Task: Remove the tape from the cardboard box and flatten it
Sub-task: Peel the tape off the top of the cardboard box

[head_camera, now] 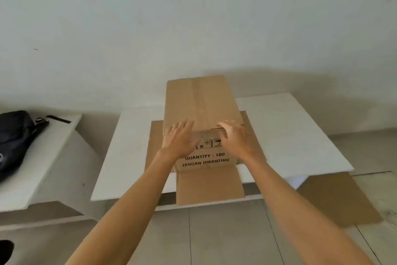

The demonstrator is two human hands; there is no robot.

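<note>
A brown cardboard box (202,103) stands on a white table (285,131), its bottom flaps spread out flat under it. A strip of clear tape (200,97) runs down the middle seam of its top face and over the near edge. The front face carries black print. My left hand (179,138) lies on the box's near top edge at the left, fingers spread. At the right of the seam my right hand (234,136) rests on the same edge with its fingers bent over it. Whether a finger pinches the tape I cannot tell.
A second white table (43,157) at the left holds a black bag (15,138). A flat piece of cardboard (339,198) lies on the tiled floor at the right. A white wall rises close behind the tables.
</note>
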